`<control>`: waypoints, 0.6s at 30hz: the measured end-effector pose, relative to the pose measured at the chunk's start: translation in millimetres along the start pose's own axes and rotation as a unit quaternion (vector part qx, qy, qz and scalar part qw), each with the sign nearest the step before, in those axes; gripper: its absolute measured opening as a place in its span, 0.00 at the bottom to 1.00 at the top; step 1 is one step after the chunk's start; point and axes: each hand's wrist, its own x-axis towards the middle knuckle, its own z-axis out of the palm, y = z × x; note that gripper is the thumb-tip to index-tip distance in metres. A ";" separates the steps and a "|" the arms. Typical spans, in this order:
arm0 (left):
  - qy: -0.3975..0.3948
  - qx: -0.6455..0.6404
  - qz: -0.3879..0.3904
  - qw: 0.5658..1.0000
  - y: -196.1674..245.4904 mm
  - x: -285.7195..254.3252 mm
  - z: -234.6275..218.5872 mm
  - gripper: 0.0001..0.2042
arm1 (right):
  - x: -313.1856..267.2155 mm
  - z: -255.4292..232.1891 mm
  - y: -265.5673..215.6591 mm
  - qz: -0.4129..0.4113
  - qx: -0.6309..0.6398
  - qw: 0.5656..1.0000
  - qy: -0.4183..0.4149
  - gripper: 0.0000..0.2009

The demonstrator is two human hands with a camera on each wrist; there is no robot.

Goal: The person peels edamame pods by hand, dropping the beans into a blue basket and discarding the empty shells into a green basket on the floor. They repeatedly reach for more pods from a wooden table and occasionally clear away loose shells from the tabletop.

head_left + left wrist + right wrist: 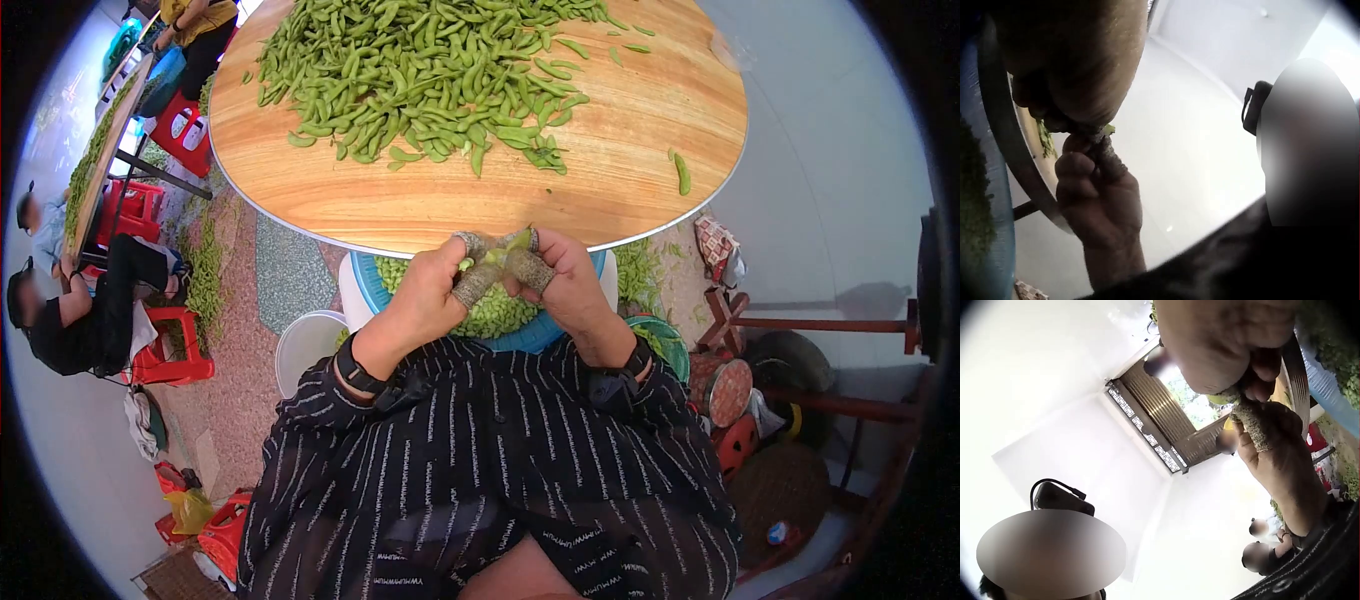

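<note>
Both hands meet just in front of the table's near edge, above a blue basin (545, 333) of shelled green beans (500, 315). Between the fingertips is a green soybean pod (518, 243), pinched by the left hand (425, 290) and the right hand (580, 285). Grey textured covers (473, 288) wrap thumbs and fingers. A pale green bean (466, 264) shows at the left fingertips. In the left wrist view, the right hand (1107, 209) faces the left; a bit of pod (1109, 129) shows between. In the right wrist view, the fingers hide most of the pod (1222, 398).
A round wooden table (640, 130) bears a large heap of unshelled pods (430, 80). One loose pod (682, 173) lies at its right. A white bucket (305, 345) stands left of the basin, a green basket (665, 342) right. People sit by another table (110, 140) at left.
</note>
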 end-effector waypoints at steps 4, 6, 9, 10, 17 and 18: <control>-0.006 0.000 0.009 1.000 -6.7 0.9 -1.2 0.09 | -1.6 4.9 -6.3 0.011 0.012 1.000 0.007 0.08; -0.017 0.083 0.008 0.996 -2.8 1.5 -2.6 0.10 | -2.4 3.2 -6.2 0.018 -0.006 1.000 0.007 0.08; -0.035 0.141 0.029 0.989 -0.3 2.6 -4.7 0.12 | -3.3 0.6 -4.5 0.017 -0.025 1.000 0.001 0.08; -0.036 0.141 0.028 0.989 -0.7 3.0 -5.0 0.12 | -3.1 -0.2 -3.4 0.010 -0.027 1.000 -0.006 0.08; -0.067 0.117 0.022 0.991 -0.2 3.4 -7.5 0.13 | -3.2 -1.0 -2.6 0.007 -0.056 0.998 -0.001 0.07; -0.064 0.097 0.023 0.993 -0.7 3.3 -7.1 0.13 | -3.4 -1.1 -2.7 0.001 -0.077 0.997 -0.001 0.07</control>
